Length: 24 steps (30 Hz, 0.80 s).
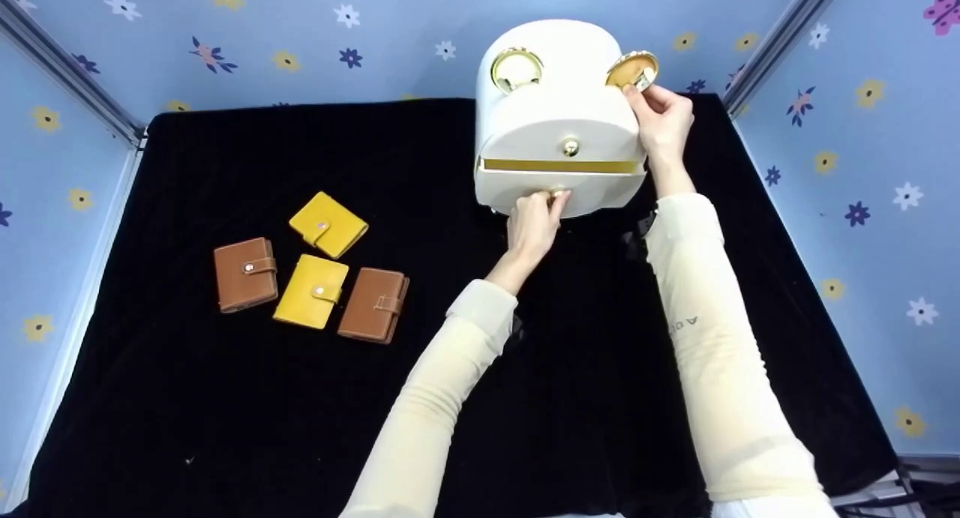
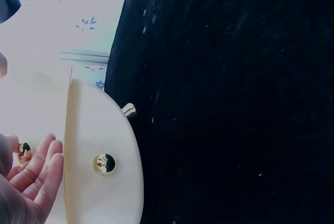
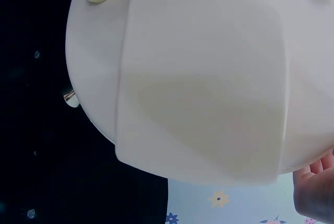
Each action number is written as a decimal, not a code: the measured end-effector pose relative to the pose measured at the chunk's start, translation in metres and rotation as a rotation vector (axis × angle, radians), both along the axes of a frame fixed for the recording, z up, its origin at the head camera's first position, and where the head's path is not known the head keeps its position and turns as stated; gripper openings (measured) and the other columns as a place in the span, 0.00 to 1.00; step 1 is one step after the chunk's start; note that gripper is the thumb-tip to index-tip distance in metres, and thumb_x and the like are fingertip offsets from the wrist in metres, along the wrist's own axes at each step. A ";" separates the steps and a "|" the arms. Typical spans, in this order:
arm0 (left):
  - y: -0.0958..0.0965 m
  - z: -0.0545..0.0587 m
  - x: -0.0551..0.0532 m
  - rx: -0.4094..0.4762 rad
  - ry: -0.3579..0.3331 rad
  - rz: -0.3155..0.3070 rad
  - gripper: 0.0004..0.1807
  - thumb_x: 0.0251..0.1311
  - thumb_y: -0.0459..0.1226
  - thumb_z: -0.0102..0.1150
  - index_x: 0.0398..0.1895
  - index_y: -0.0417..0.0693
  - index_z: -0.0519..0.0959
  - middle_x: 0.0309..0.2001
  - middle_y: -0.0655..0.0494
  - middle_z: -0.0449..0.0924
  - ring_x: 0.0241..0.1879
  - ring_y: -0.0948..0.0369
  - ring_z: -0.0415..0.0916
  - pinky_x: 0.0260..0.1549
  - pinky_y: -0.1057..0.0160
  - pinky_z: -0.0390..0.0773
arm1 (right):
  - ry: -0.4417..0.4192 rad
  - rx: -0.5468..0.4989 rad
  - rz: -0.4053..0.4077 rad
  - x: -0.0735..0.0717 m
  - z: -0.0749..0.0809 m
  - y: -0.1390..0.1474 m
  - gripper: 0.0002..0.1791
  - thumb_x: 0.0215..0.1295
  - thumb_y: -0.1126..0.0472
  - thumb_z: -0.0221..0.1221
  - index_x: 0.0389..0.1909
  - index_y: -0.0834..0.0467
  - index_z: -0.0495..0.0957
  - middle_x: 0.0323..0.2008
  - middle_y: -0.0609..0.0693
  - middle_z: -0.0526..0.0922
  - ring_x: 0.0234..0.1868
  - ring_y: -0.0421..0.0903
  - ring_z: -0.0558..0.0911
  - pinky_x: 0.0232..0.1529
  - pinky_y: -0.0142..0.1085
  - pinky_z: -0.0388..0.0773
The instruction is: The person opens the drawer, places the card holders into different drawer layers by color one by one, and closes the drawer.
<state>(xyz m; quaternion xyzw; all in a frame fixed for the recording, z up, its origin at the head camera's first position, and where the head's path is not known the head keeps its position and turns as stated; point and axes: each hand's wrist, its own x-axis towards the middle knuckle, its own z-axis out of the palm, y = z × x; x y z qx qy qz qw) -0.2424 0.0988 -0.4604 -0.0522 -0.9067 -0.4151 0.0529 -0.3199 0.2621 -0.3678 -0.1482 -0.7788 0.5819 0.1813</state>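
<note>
A white two-drawer cabinet (image 1: 559, 91) with a rounded top stands at the back of the black cloth. Its lower drawer (image 1: 517, 181) is pulled out a little, showing a narrow gold-coloured gap. My left hand (image 1: 531, 229) pinches the knob at the front of that drawer; the fingers mostly hide the knob. The upper drawer has a round gold knob (image 1: 571, 147) and looks closed. With thumb and fingers, my right hand (image 1: 664, 124) grips a gold oval piece (image 1: 634, 70) at the cabinet's upper right. A matching gold oval ring (image 1: 517, 70) sits at the upper left.
Left of the cabinet lie two yellow wallets (image 1: 328, 224) and two brown wallets (image 1: 246, 274) with snap straps. The black cloth (image 1: 225, 413) covers the table. Blue flowered panels (image 1: 405, 38) with metal corner posts (image 1: 776, 38) enclose the back and sides.
</note>
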 end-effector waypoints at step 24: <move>-0.009 -0.011 0.048 0.198 0.066 -0.083 0.19 0.58 0.50 0.51 0.20 0.47 0.79 0.12 0.61 0.75 0.13 0.69 0.70 0.21 0.71 0.71 | 0.006 -0.048 0.003 0.000 -0.001 -0.001 0.17 0.48 0.55 0.65 0.39 0.58 0.82 0.33 0.50 0.83 0.32 0.40 0.80 0.35 0.28 0.73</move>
